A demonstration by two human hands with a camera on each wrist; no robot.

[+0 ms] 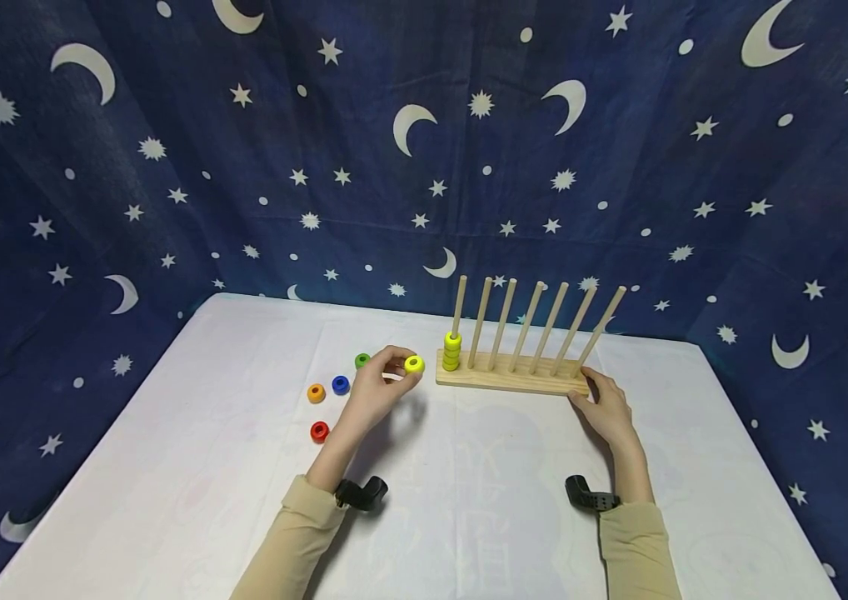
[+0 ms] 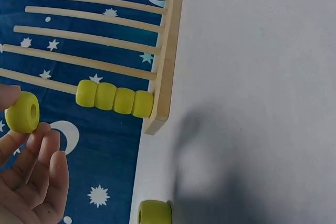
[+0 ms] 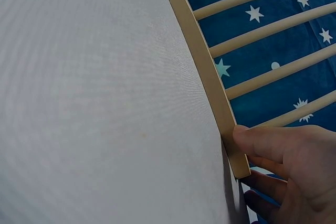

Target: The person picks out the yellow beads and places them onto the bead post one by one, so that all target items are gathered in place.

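Between thumb and fingertips the left hand [image 1: 379, 392] pinches a yellow bead [image 1: 414, 364], held just left of the wooden rack [image 1: 506, 382]; its hole shows in the left wrist view [image 2: 22, 113]. Several yellow beads [image 1: 451, 352] are stacked on the rack's leftmost rod, down against the base [image 2: 167, 66]. The other rods carry no beads. At the rack's right end, the right hand [image 1: 607, 410] grips the base [image 3: 210, 77], thumb on the near side and the fingers partly hidden beyond it [image 3: 304, 166].
Left of the rack, on the white table [image 1: 169, 433], lie a green bead [image 1: 362, 360], a blue bead [image 1: 341, 385], an orange bead [image 1: 316, 393] and a red bead [image 1: 320, 432]. A yellowish bead [image 2: 155, 212] shows low in the left wrist view. Patterned blue cloth [image 1: 364, 125] hangs behind.
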